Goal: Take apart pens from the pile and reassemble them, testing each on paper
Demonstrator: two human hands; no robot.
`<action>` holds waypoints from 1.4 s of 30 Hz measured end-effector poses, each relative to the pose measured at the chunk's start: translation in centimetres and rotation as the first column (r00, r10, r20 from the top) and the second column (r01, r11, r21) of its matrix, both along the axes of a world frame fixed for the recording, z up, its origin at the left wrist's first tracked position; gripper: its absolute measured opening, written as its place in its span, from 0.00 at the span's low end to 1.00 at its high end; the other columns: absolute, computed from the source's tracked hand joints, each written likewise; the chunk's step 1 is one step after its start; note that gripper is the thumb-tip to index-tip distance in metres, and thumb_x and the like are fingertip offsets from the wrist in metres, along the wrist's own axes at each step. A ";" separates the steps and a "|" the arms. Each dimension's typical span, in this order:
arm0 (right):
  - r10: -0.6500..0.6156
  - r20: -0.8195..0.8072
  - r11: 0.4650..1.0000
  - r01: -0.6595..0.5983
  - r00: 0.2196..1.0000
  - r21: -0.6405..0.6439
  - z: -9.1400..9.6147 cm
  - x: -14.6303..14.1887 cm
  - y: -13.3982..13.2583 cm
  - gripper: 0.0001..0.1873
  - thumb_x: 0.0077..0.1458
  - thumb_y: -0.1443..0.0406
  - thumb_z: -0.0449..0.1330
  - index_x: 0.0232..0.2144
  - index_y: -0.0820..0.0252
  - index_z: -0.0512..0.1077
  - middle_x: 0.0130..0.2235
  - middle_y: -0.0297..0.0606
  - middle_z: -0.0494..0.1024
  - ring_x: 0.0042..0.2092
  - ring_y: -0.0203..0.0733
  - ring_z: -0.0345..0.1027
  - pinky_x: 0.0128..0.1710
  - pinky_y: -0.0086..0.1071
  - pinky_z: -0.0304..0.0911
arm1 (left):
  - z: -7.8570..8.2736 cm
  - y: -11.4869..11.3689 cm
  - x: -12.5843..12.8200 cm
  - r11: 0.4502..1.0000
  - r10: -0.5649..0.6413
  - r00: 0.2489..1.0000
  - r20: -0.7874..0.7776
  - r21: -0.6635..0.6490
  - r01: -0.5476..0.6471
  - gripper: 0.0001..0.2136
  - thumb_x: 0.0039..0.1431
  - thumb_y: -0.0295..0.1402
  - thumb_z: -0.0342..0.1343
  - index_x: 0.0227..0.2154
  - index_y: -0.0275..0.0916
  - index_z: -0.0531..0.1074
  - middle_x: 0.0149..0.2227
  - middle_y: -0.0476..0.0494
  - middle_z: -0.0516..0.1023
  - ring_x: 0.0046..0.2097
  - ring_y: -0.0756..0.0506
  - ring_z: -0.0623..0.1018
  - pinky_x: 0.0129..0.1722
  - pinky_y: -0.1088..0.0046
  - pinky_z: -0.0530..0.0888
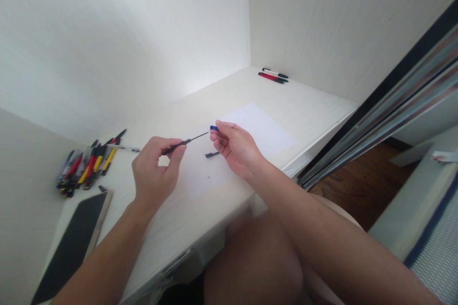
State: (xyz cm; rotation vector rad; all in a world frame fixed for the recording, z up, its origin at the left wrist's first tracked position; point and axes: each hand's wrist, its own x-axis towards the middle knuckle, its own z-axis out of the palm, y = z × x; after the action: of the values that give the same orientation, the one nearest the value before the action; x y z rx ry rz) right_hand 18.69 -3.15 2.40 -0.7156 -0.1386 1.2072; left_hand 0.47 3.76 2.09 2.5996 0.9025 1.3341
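Between the thumb and fingers of my left hand [157,164] is a slim black pen part [175,147]. A thin dark rod [199,136] sticks out of it toward my right hand [234,145]. The fingertips of my right hand pinch a small blue pen piece [213,127], which is partly covered by them. The rod's tip is close to the blue piece; whether they touch I cannot tell. Below my right hand, a short black pen piece with a clip [212,154] lies on the white paper [203,178]. A tiny dark bit [208,177] rests nearer to me.
Many pens in red, yellow, black and white lie in a pile [86,167] at the left. A dark flat device [73,243] lies near the desk's left front. Several pens [274,76] sit by the back right wall. White walls enclose the desk [222,88].
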 end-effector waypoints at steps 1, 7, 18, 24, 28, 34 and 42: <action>-0.006 0.007 1.000 0.006 1.000 -0.002 0.0 -0.1 -0.2 0.05 0.63 0.70 0.63 0.32 0.63 0.74 0.27 0.34 0.79 0.27 0.30 0.72 0.27 0.21 0.67 | 0.0 -0.1 0.1 1.000 0.006 1.000 0.011 0.003 -0.006 0.05 0.65 0.37 0.60 0.39 0.44 0.78 0.36 0.46 0.80 0.36 0.45 0.78 0.39 0.67 0.76; -0.063 0.076 0.997 0.066 0.995 -0.036 -0.3 0.6 -0.6 0.06 0.63 0.71 0.62 0.32 0.63 0.74 0.28 0.34 0.79 0.28 0.29 0.72 0.27 0.20 0.67 | 0.0 -0.2 0.3 1.000 -0.024 0.996 0.090 0.020 0.023 0.04 0.65 0.36 0.60 0.39 0.43 0.77 0.36 0.46 0.80 0.36 0.46 0.78 0.39 0.68 0.76; -0.074 0.198 0.995 0.085 0.977 -0.050 -0.9 0.7 0.7 0.04 0.61 0.70 0.64 0.33 0.62 0.74 0.28 0.33 0.79 0.28 0.29 0.73 0.27 0.21 0.68 | -0.1 0.2 0.2 1.000 0.003 0.999 0.042 0.011 -0.003 0.07 0.66 0.37 0.58 0.38 0.41 0.78 0.35 0.45 0.80 0.35 0.47 0.78 0.38 0.70 0.76; -0.061 0.214 0.997 0.071 0.975 -0.039 -1.1 0.7 0.9 0.03 0.60 0.69 0.65 0.33 0.62 0.74 0.29 0.34 0.80 0.28 0.30 0.73 0.28 0.22 0.68 | -0.2 0.3 0.2 0.999 0.000 1.000 0.025 0.045 -0.001 0.05 0.65 0.35 0.60 0.38 0.40 0.78 0.35 0.47 0.80 0.34 0.48 0.78 0.37 0.70 0.75; -0.047 0.258 0.996 0.064 0.965 -0.056 -1.1 0.6 1.0 0.04 0.59 0.68 0.66 0.33 0.61 0.74 0.29 0.34 0.80 0.28 0.30 0.73 0.29 0.23 0.68 | -0.2 0.4 0.1 0.998 -0.040 0.999 0.035 0.055 0.038 0.03 0.64 0.33 0.62 0.38 0.40 0.78 0.35 0.47 0.79 0.34 0.48 0.77 0.36 0.71 0.74; -0.071 0.370 0.996 0.084 0.927 -0.020 -1.4 0.2 1.0 0.05 0.57 0.67 0.67 0.33 0.61 0.74 0.29 0.34 0.80 0.27 0.31 0.74 0.29 0.25 0.70 | -0.2 0.3 0.2 0.996 -0.070 0.997 0.032 0.061 0.068 0.04 0.62 0.30 0.64 0.39 0.40 0.78 0.36 0.47 0.80 0.35 0.49 0.77 0.37 0.71 0.74; -0.041 0.445 0.997 0.066 0.895 -0.042 -1.4 -0.4 0.9 0.05 0.57 0.66 0.68 0.34 0.59 0.74 0.28 0.33 0.80 0.26 0.33 0.75 0.27 0.26 0.69 | -0.4 0.2 0.2 0.993 -0.097 0.995 0.007 0.062 0.096 0.04 0.60 0.31 0.65 0.38 0.42 0.79 0.37 0.47 0.81 0.35 0.47 0.78 0.37 0.70 0.75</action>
State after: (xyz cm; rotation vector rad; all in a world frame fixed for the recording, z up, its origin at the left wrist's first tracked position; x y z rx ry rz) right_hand 18.28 -2.20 0.95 -1.0331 -0.4636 0.9806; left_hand 0.70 3.96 1.69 2.6426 0.7349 1.3692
